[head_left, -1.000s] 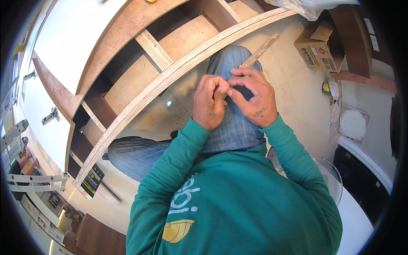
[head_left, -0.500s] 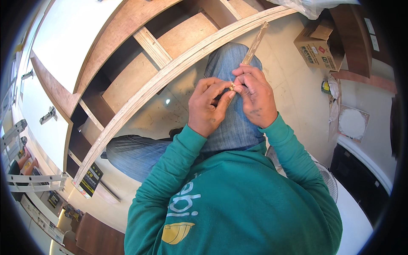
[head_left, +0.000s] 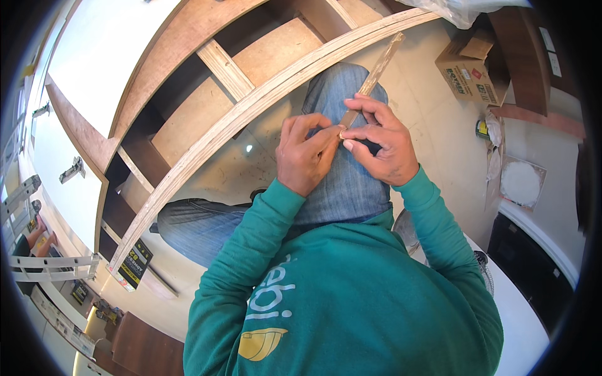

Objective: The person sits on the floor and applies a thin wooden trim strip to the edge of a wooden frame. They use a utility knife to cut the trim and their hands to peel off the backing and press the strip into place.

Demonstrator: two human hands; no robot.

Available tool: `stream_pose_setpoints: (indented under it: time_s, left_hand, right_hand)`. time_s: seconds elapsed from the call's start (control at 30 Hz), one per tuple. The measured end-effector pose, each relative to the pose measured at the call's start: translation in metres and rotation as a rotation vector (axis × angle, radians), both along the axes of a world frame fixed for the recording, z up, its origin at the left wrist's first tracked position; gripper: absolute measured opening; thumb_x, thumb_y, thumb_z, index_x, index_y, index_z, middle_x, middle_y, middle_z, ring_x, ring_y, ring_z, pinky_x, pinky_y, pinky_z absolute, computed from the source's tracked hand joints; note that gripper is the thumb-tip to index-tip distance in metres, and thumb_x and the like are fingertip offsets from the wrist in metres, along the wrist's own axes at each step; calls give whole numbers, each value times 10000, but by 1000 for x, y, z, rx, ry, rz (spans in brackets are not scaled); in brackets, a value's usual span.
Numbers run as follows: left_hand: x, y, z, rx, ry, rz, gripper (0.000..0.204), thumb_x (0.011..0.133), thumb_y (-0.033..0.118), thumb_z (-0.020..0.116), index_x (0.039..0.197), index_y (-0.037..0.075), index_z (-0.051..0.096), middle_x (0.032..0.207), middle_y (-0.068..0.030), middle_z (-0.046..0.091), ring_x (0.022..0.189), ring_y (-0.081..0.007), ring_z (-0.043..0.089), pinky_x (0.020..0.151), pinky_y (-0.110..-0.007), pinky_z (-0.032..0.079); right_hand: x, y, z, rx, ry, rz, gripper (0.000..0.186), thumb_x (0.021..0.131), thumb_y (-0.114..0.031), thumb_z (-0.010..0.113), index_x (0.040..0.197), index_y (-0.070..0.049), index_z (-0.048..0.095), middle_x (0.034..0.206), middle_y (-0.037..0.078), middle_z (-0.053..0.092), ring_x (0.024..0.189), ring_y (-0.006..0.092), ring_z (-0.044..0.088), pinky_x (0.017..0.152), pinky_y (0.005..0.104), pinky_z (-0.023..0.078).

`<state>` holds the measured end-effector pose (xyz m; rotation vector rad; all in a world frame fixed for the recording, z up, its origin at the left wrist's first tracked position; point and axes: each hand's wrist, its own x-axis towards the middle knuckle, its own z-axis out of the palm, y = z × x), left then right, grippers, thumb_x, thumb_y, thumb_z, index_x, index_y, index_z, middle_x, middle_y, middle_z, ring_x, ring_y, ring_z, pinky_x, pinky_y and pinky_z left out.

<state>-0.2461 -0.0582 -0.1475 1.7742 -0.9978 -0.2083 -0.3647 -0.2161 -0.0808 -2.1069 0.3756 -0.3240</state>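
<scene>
A narrow wooden strip [head_left: 378,70] slants up and to the right above my thigh, its far end rough and splintered. My left hand [head_left: 305,156] pinches the near end between thumb and fingers. Against that same end rests the index fingertip of my right hand [head_left: 390,149], its thumb slightly apart below. The other right fingers curl over the strip a little higher up. A tiny pale bit shows at the fingertips, too small to name.
A curved plywood-edged cabinet frame [head_left: 241,108] with open compartments arcs ahead and left. White door panels with hinges [head_left: 72,170] stand at left, near a ladder [head_left: 53,268] and another person's hands. To the right are a cardboard box [head_left: 469,72] and a wire-mesh item [head_left: 484,271].
My right thumb has come away from the left fingertips and the right hand has opened somewhat. More of the strip's near end shows, and its far end has shifted slightly right.
</scene>
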Motion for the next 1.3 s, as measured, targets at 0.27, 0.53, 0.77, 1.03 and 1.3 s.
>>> stream_pose_setpoints:
  time_s: [0.27,0.53,0.77,1.03,1.3]
  left_hand:
    - [-22,-19,17,166,28,68,180,933,59,760,1109,56,721,1160,-120,645,1094,-379,577,914,-483,542]
    - [-18,-31,29,509,-132,-33,147,967,81,672,1041,-34,619,1089,-223,609,1027,-414,566,876,-515,513]
    - [-21,-26,1,366,-44,-92,183,965,64,657,1096,-39,581,1084,-248,592,1019,-434,562,903,-532,493]
    - [-17,-17,-9,169,249,-89,221,995,57,623,1181,-31,543,1109,-264,571,1051,-460,565,911,-548,488]
    - [-8,-7,4,47,479,-199,151,1104,87,552,1199,-26,523,1105,-250,561,978,-418,598,898,-497,508]
  right_hand:
    - [-4,-2,-12,280,-27,-211,77,979,-19,754,1044,23,753,1371,171,724,1343,236,666,972,328,595]
    - [1,2,-18,149,-43,-264,60,955,-6,754,1010,14,769,1261,171,770,1286,277,712,1007,370,591]
    - [5,3,-16,-19,-16,-268,79,920,-18,754,988,0,788,1198,174,802,1238,319,745,1045,406,583]
    - [6,2,-10,-125,34,-214,175,865,-12,731,1027,-18,796,1228,167,800,1284,348,722,1099,440,570]
    - [8,4,3,-175,60,-105,263,807,-81,786,1067,-44,777,1336,181,754,1330,391,671,1127,487,538]
